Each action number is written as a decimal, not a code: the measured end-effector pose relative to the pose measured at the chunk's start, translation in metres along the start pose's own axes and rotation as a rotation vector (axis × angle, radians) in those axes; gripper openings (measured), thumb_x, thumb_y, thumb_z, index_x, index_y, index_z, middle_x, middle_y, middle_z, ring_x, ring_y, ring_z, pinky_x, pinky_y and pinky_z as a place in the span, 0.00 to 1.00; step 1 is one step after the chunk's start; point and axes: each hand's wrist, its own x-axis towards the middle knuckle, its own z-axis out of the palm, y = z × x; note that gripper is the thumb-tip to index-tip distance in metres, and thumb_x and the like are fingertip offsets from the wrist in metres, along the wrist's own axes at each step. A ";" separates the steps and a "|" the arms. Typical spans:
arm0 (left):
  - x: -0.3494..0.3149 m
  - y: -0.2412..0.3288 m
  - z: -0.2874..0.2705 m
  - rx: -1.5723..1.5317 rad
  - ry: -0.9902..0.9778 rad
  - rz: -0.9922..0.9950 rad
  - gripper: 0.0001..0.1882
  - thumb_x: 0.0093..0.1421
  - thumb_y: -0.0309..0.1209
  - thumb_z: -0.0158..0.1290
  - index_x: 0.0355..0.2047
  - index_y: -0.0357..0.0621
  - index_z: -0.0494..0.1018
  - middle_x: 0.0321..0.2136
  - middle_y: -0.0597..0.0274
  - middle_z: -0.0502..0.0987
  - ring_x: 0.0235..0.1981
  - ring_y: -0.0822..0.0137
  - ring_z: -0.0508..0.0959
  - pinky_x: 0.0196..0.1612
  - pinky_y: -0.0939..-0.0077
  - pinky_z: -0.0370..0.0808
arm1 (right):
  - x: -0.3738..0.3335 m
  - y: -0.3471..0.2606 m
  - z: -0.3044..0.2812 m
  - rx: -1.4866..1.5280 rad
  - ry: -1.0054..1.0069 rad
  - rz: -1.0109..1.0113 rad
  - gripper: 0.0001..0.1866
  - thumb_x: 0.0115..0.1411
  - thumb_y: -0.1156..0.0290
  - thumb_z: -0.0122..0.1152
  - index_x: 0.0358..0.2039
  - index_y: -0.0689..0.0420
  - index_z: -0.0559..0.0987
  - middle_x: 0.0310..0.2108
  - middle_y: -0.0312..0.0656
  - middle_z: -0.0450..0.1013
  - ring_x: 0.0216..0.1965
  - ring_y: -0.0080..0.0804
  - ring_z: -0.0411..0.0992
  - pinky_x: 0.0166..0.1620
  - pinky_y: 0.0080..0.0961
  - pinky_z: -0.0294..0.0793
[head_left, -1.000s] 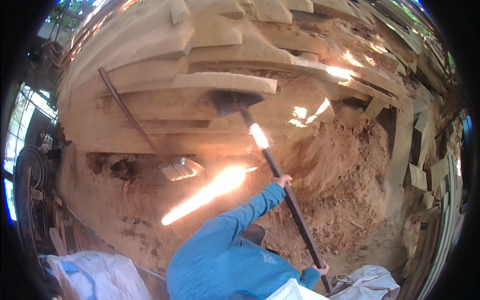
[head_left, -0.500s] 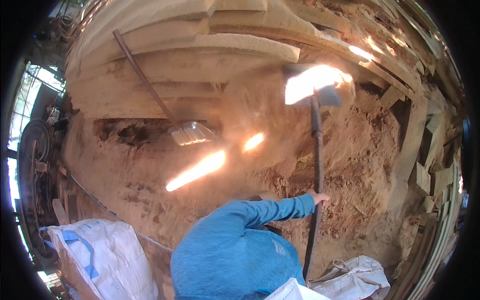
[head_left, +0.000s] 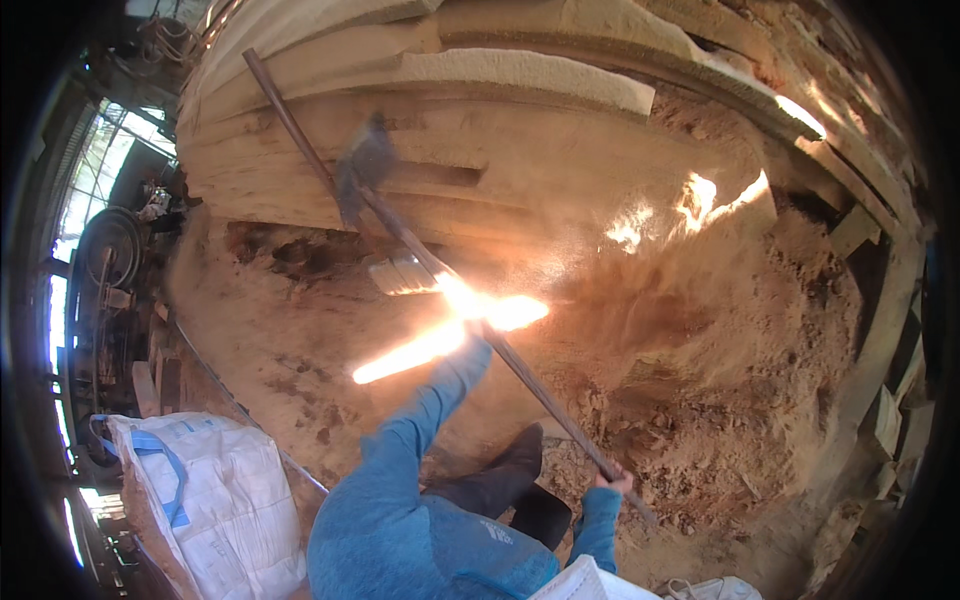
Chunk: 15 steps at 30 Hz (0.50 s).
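Observation:
Across the middle runs a long-handled shovel, slanting up to the left. Its dark blade, blurred by motion, is raised over the boards and overlaps another shovel's handle from this view. My right hand grips the shaft near its lower end. Farther up, my left hand closes round the shaft, partly washed out by bright sunlight. A second shovel leans over the boards with its reddish-brown handle, and its metal blade rests on the reddish-brown sawdust-like material.
Stacked boards line the far side, with more timber at the right. A large white bag with blue straps stands at lower left. Another pale sack shows at the bottom edge. A wheeled machine stands at far left.
The held shovel's blade has swung from the far right to the left; the bright load seen on it no longer shows there. Dust hangs about, and my right hand has come into view.

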 end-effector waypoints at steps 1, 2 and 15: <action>0.017 0.020 0.004 0.056 -0.049 0.115 0.13 0.53 0.39 0.49 0.18 0.49 0.62 0.09 0.67 0.63 0.10 0.67 0.66 0.15 0.74 0.67 | 0.000 0.019 0.029 0.059 -0.078 0.050 0.10 0.48 0.63 0.47 0.21 0.57 0.67 0.23 0.44 0.68 0.33 0.43 0.67 0.48 0.48 0.65; 0.033 0.041 0.009 0.126 -0.032 0.198 0.13 0.52 0.40 0.50 0.18 0.50 0.62 0.09 0.69 0.61 0.09 0.69 0.64 0.15 0.76 0.65 | -0.003 0.037 0.055 0.050 -0.155 0.123 0.10 0.47 0.63 0.48 0.21 0.57 0.67 0.23 0.44 0.68 0.33 0.43 0.67 0.48 0.48 0.65; 0.176 0.182 0.029 0.130 0.097 0.117 0.13 0.50 0.33 0.51 0.14 0.51 0.59 0.07 0.67 0.58 0.09 0.68 0.61 0.16 0.68 0.64 | -0.052 0.176 0.175 0.150 -0.294 0.282 0.07 0.48 0.68 0.51 0.21 0.58 0.68 0.24 0.43 0.69 0.30 0.37 0.68 0.43 0.35 0.70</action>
